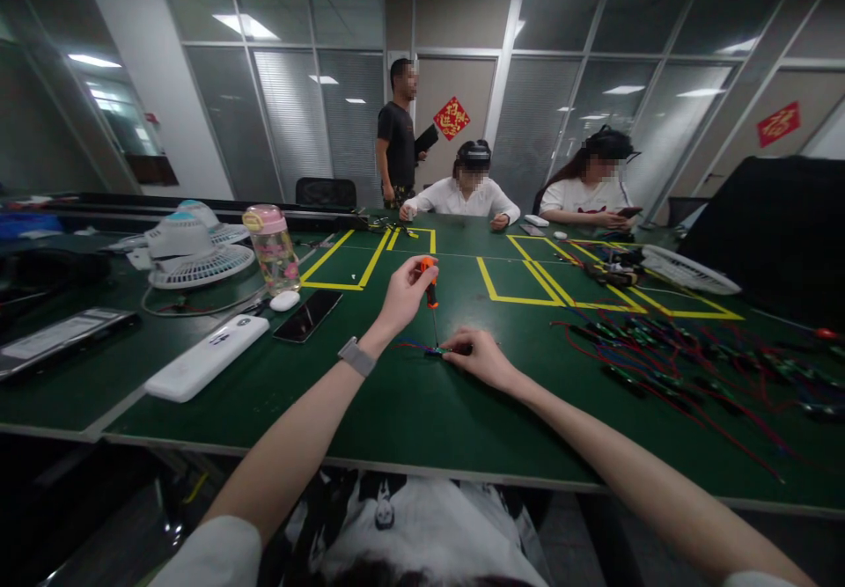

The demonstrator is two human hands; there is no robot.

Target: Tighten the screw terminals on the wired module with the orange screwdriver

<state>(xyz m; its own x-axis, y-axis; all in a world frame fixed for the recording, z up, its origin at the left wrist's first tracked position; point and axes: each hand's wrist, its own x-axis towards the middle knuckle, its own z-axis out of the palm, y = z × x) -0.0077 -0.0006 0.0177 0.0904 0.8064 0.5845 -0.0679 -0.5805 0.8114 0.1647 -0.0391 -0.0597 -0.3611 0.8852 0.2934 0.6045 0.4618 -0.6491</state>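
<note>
My left hand (407,292) is closed around the orange-and-black handle of a screwdriver (431,292), held upright with its thin shaft pointing down. The tip meets a small green circuit board (436,352) on the green table, or stops just above it; I cannot tell which. My right hand (476,356) pinches the right end of that board between thumb and fingers, low on the tabletop. Thin red and blue wires (410,345) run out from the board's left side. Fingers cover part of the board.
Many similar wired boards (673,363) lie heaped at the right. On the left are a white power bank (208,358), a dark phone (308,316), a pink-lidded bottle (272,248) and white fans (198,248). Yellow tape (518,299) marks the table. Two people sit opposite; another stands behind.
</note>
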